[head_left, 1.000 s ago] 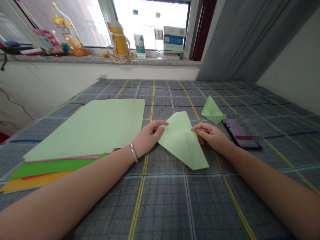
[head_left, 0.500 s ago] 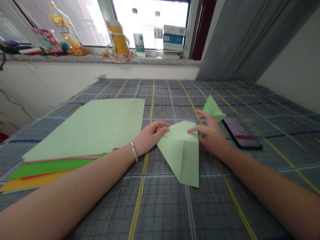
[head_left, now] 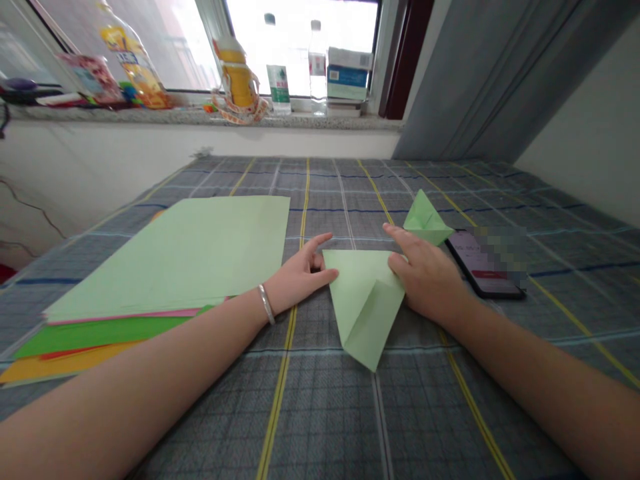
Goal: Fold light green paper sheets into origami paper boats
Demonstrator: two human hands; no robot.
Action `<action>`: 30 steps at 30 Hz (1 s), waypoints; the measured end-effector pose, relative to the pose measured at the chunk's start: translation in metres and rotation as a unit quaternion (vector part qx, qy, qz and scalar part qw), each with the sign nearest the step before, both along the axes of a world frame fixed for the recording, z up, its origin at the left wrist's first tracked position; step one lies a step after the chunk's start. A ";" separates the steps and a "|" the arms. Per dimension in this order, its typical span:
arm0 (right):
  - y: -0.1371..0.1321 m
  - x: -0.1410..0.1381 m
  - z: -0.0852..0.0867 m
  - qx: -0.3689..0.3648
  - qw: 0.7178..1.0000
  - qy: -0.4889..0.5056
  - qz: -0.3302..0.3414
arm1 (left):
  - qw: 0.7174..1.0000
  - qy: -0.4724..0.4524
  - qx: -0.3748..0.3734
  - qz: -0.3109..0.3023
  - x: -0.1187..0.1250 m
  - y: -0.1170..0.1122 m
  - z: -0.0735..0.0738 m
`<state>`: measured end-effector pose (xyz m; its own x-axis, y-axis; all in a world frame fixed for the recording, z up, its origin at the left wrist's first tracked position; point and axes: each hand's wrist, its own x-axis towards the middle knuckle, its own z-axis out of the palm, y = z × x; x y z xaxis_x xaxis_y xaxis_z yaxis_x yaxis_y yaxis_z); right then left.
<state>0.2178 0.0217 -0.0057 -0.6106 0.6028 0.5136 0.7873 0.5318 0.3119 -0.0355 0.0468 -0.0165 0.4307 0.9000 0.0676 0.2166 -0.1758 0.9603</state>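
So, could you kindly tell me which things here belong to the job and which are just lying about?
In use: the folded pale green sheet between the left hand and right hand, the small folded green piece, the stack of coloured paper.
Lying about: the smartphone, the bottles on the windowsill.

My right hand (head_left: 425,280) is pressing on smooth, matt green paper (head_left: 365,313), with rough woven cloth (head_left: 325,413) lying beneath it. A glossy phone (head_left: 480,280) is sitting just beside it, and a polished metal bangle (head_left: 267,304) is circling the wrist of my left hand (head_left: 300,273).
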 end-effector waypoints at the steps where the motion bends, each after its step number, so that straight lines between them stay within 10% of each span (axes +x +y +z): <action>1: 0.001 0.000 -0.001 -0.011 1.000 0.001 0.003 | 1.000 0.008 0.003 0.003 0.001 0.000 0.001; 12: 0.001 0.003 0.003 -0.186 0.960 0.018 0.207 | 0.999 -0.001 0.031 0.040 0.004 0.003 -0.002; 30: -0.004 -0.004 0.002 -0.281 0.945 0.046 0.164 | 0.955 0.244 0.161 -0.041 0.000 0.000 0.014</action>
<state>0.2141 0.0178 -0.0037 -0.7801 0.5824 0.2287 0.5619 0.8129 -0.1534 -0.0354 0.0467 -0.0027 0.5493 0.8287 0.1075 0.5983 -0.4798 0.6418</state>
